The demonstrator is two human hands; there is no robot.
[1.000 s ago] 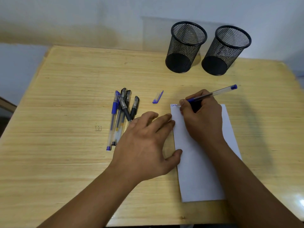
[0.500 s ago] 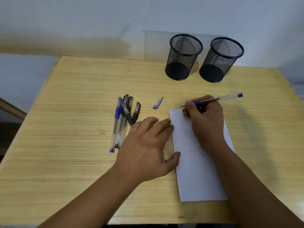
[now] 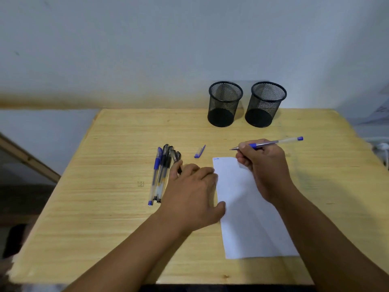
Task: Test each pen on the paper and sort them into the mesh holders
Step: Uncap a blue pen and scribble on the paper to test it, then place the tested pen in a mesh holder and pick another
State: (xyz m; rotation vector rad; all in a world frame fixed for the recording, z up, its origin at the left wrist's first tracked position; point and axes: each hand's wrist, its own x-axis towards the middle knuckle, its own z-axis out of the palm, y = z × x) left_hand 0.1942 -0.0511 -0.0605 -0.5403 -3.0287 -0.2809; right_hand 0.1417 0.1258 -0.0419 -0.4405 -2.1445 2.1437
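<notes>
A pale wooden table [image 3: 105, 228] with a visible grain fills the lower part of the view, its near edge at the bottom. Two bare forearms reach in over it.

On the right side of the table lies one white sheet of paper [image 3: 250, 224], long side running away from the person, with a small blue scribble [image 3: 216, 158] in its far left corner. The left hand [image 3: 193, 197] lies flat on the wood with relaxed fingers, gripping nothing; its thumb and finger edge touch the left border of the sheet, and its outer fingers reach the near end of the pen pile. The right hand [image 3: 263, 167] rests over the far end of the sheet and pinches one clear pen with blue trim [image 3: 273, 142], uncapped, the tip pointing left and held just beyond the sheet's far edge, off the paper.

Left of the left hand lies a bundle of pens [image 3: 162, 173], side by side and touching, caps pointing away: at least one blue and several black, perhaps five in all, though the overlap makes an exact count unsure. Between the bundle and the held pen sits one loose blue cap [image 3: 199, 151].

Farther back, near the table's far edge, two black mesh holders [image 3: 224, 104] stand upright beside each other, the second [image 3: 265, 105] to the right; no pens show in them.

Behind the table rises a plain pale wall [image 3: 147, 49] with a brownish band low down. A wooden strip [image 3: 27, 157] slants at the far left.
</notes>
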